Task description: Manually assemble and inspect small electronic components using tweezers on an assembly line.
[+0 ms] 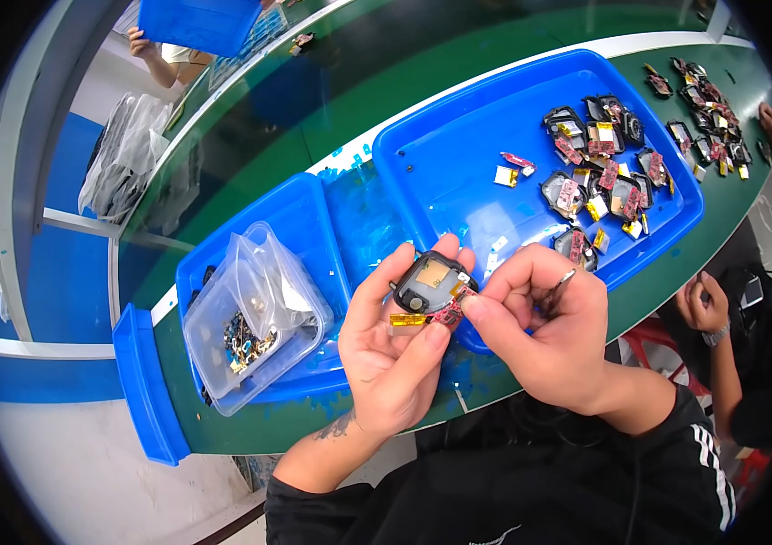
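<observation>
My left hand holds up a small black device casing, its open side facing up, with a grey inside and a tan patch. A red circuit board hangs at the casing's near edge, beside a yellow-taped piece. The thumb and forefinger of my right hand are pinched at the end of the board. A thin, shiny metallic object shows among that hand's curled fingers; its kind is unclear. Behind both hands, a large blue tray carries several similar casings with boards and batteries.
At left, a clear plastic bin with small parts and a clear bag sits in another blue tray. A narrow blue tray leans at the green table's end. More casings lie far right, near a co-worker's hand. Another person holds a blue tray.
</observation>
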### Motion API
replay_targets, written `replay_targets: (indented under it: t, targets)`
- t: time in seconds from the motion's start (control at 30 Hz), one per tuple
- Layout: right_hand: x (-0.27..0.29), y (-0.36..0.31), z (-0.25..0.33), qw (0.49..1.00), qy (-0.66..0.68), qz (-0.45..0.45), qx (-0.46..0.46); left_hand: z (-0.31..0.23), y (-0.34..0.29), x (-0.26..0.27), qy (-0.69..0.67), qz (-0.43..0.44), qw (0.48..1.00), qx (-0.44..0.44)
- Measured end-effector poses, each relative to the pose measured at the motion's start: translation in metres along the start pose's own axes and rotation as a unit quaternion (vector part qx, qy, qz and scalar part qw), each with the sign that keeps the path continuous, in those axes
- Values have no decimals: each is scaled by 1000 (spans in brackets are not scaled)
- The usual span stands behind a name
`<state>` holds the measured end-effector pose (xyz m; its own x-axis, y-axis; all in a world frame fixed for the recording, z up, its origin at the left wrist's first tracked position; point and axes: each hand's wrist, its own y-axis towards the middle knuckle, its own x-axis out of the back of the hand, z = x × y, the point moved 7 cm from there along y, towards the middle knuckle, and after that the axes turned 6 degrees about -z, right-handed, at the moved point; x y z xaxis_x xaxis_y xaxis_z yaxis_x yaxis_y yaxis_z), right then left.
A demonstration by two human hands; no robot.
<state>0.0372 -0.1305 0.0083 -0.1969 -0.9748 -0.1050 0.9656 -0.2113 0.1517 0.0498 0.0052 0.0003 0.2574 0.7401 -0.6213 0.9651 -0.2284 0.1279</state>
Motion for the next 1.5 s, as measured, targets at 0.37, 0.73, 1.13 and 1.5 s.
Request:
replay_targets:
  t: [0.37, 0.73, 1.13, 1.5]
  targets:
    - [-8, 2, -4, 998, -27, -48, -34, -9, -2, 3, 110, -42, 992, -47]
    - [-12, 2, -8, 998, -65, -13, -21, -4, -1, 3, 128, -41, 990, -29]
    - [-13, 6, -3, 990, -140, 8, -26, -7, 2, 6, 159, -66, 985, -11]
    - [-19, 96, 5, 971, -194, 119, -71, -11, 1, 12, 175, -77, 981, -34]
